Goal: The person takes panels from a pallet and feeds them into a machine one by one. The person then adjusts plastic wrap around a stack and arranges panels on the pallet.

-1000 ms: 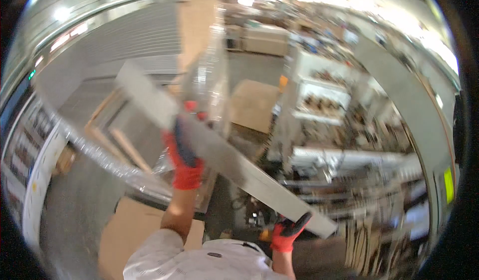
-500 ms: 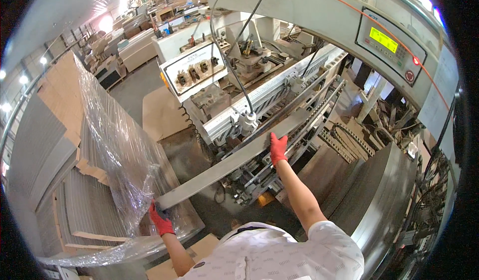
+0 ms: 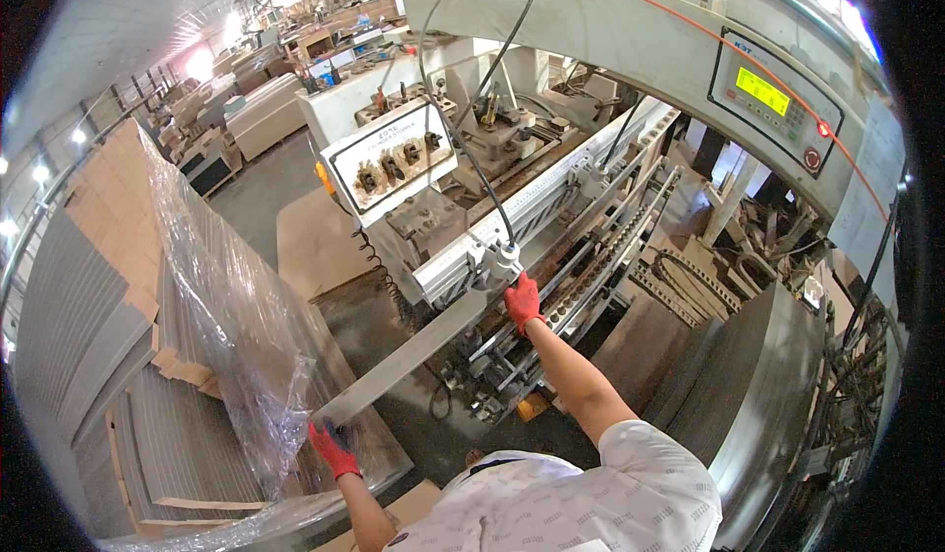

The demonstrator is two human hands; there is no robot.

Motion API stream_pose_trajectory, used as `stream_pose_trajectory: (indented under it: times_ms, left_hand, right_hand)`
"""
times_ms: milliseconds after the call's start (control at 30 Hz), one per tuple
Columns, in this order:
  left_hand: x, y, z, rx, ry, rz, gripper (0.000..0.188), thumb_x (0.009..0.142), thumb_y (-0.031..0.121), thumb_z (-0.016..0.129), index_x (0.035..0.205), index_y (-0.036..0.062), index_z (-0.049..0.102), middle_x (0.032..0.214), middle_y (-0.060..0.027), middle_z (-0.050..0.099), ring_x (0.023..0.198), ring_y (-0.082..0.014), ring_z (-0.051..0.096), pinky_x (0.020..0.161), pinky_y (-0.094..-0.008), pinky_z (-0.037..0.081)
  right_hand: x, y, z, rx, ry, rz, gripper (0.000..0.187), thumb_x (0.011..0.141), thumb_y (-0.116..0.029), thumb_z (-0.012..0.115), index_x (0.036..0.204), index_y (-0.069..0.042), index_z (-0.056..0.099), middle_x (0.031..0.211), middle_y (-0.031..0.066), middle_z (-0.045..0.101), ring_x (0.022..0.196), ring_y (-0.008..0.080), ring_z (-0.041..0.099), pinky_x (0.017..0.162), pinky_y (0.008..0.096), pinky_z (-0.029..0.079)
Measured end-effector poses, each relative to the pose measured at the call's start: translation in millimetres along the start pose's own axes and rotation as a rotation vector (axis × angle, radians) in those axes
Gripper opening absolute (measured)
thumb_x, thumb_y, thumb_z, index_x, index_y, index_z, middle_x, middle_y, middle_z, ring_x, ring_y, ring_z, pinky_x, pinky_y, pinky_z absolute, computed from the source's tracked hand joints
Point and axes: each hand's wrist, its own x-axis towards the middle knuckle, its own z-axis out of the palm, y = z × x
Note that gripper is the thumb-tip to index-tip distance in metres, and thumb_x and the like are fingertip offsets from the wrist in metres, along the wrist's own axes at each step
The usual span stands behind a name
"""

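A long, narrow grey board (image 3: pixel 409 353) runs slantwise from my left hand to the machine. My left hand (image 3: pixel 335 447), in a red glove with dark fingertips, grips its near-left end. My right hand (image 3: pixel 524 302), also red-gloved, is closed at the board's edge, just beside a grey clamp cylinder (image 3: pixel 497 267); its fingertips are partly hidden. The far part of the board lies along the machine's white rail (image 3: pixel 571 198), beneath the cylinder, which covers some of it.
Stacked boards (image 3: pixel 187 434) under clear plastic film (image 3: pixel 231 306) stand on the left. More dark boards (image 3: pixel 738 375) lie at right. A white knob panel (image 3: pixel 386 163) rises behind the rail. Overhead, a grey beam carries a control panel (image 3: pixel 773 99). Cables (image 3: pixel 482 158) hang over the machine.
The board has moved away from me and left, in against the rail under the cylinder. My right hand has moved left and slightly toward me, and my left hand slightly right and nearer.
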Motion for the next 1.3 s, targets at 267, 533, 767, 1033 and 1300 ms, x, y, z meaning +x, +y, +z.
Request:
stream_pose_trajectory:
  times_ms: [267, 533, 767, 1033, 1300]
  left_hand:
    - [2.5, -11.9, 47.6, 0.15, -0.023, 0.124, 0.057, 0.097, 0.019, 0.06, 0.149, 0.0099, 0.038, 0.147, -0.0073, 0.043, 0.124, -0.0226, 0.05, 0.094, -0.0381, 0.049]
    - [-9.0, 6.9, 45.6, 0.17, -0.081, -0.006, 0.061, 0.098, 0.017, 0.06, 0.153, 0.0163, 0.033, 0.149, -0.0085, 0.042, 0.114, -0.0229, 0.058, 0.081, -0.0355, 0.054]
    - [-0.4, -5.8, 44.7, 0.411, -0.016, 0.187, 0.059, 0.097, 0.016, 0.061, 0.149, 0.0055, 0.038, 0.152, -0.0161, 0.04, 0.135, -0.0284, 0.044, 0.107, -0.0402, 0.04]
    - [3.9, -13.8, 42.2, 0.563, 0.025, 0.17, 0.059, 0.096, 0.017, 0.061, 0.148, 0.0006, 0.038, 0.152, -0.0214, 0.039, 0.14, -0.0334, 0.039, 0.114, -0.0423, 0.034]
    - [-8.6, 1.7, 47.1, 0.247, -0.061, 0.07, 0.064, 0.094, 0.014, 0.062, 0.149, -0.0001, 0.034, 0.153, -0.0222, 0.035, 0.139, -0.0376, 0.036, 0.117, -0.0432, 0.027]
  right_hand:
    - [20.8, 12.4, -22.8, -0.023, 0.075, -0.054, 0.05, 0.078, -0.014, 0.059, 0.125, -0.003, 0.047, 0.114, 0.0277, 0.054, 0.107, 0.0485, 0.054, 0.092, 0.0506, 0.047]
    - [35.9, 42.3, -20.2, -0.101, 0.075, -0.251, 0.043, 0.076, -0.01, 0.06, 0.117, -0.001, 0.05, 0.106, 0.0286, 0.057, 0.104, 0.0478, 0.055, 0.089, 0.0504, 0.047]
    - [38.0, 38.8, -19.6, -0.037, 0.027, -0.151, 0.042, 0.077, -0.013, 0.065, 0.114, -0.002, 0.051, 0.11, 0.0262, 0.059, 0.104, 0.0469, 0.056, 0.089, 0.0483, 0.048]
    - [51.1, 49.9, -13.9, -0.02, 0.015, -0.091, 0.034, 0.076, -0.012, 0.061, 0.107, 0.0, 0.055, 0.102, 0.0282, 0.06, 0.1, 0.0463, 0.058, 0.085, 0.0498, 0.049]
    - [8.5, 25.6, -30.2, 0.392, 0.033, -0.158, 0.041, 0.079, -0.011, 0.058, 0.119, -0.001, 0.061, 0.097, 0.02, 0.067, 0.093, 0.0369, 0.065, 0.082, 0.0385, 0.051]
